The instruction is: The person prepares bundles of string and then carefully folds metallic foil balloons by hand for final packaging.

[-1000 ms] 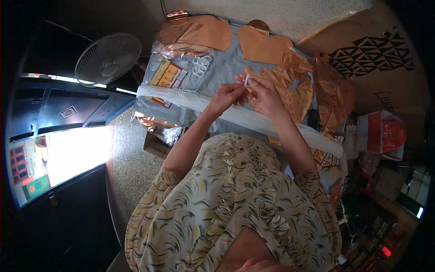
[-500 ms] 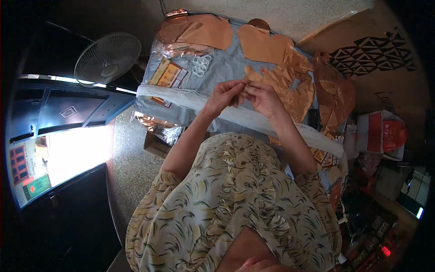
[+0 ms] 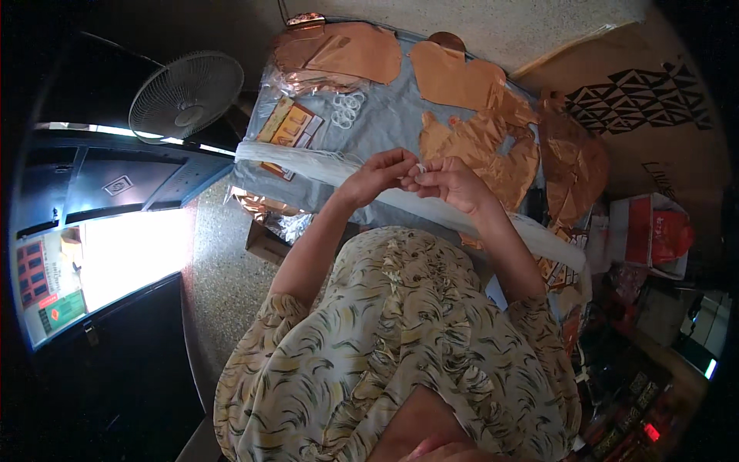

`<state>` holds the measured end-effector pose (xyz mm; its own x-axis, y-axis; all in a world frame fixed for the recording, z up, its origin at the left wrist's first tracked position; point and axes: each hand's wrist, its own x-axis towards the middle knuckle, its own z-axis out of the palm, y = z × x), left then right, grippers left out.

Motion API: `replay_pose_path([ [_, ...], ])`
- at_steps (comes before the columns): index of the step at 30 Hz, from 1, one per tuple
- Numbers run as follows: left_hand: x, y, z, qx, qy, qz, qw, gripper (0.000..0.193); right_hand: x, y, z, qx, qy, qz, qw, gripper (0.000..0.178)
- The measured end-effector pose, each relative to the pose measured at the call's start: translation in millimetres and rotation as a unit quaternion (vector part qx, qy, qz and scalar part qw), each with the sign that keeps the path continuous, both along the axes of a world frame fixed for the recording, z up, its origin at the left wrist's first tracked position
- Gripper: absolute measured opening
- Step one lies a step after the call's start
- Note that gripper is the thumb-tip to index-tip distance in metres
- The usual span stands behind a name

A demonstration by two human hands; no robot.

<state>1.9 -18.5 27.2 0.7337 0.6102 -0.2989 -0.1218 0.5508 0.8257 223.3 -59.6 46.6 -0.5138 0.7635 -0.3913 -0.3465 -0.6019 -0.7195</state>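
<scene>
Fingers (image 3: 396, 159) of the left hand (image 3: 371, 180) and those of the right hand (image 3: 459, 185) meet closely, pinched together on a small white piece (image 3: 421, 168) whose full shape is hidden. Compared with a second ago, both hands sit lower, nearer the body; the piece, which stood up above the fingers then and was scarcely visible half a second ago, now shows as a little bit between them. That suggests fine handling of it is under way rather than finished; which hand bears more of the grip, I cannot tell. Below the hands, a long bundle of white strands (image 3: 315, 164) crosses the grey-covered table (image 3: 385, 123). Beyond, leftward, lie clustered white rings (image 3: 347, 111) and a yellow-brown printed packet (image 3: 291, 125); rightward, crumpled copper-coloured sheeting (image 3: 477, 146). All these appear unmoved.
</scene>
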Motion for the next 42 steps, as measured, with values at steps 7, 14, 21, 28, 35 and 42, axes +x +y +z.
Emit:
replay_pose_path([
  [7,-1,-12,-4,-0.049,-0.113,-0.043,0.991,0.018,6,0,14,-0.006,-0.021,0.042,0.999,0.026],
  [14,-1,-17,-1,0.016,-0.114,-0.052,0.992,0.011,3,-1,23,-0.011,-0.059,0.045,0.997,0.024],
  [21,-4,-19,-9,0.122,-0.074,-0.015,0.99,0.008,-7,-9,19,-0.001,-0.119,-0.002,0.993,0.022],
  [28,-7,-24,-29,0.104,-0.022,-0.018,0.994,0.013,1,-6,6,0.017,-0.143,-0.046,0.989,0.019],
  [35,-7,-26,-36,0.09,0.056,0.081,0.991,0.016,-5,-8,-25,0.009,-0.148,-0.081,0.986,0.022],
  [42,-41,45,-94,0.341,0.298,0.14,0.88,0.019,-14,-16,-55,0.093,-0.152,-0.274,0.945,0.028],
])
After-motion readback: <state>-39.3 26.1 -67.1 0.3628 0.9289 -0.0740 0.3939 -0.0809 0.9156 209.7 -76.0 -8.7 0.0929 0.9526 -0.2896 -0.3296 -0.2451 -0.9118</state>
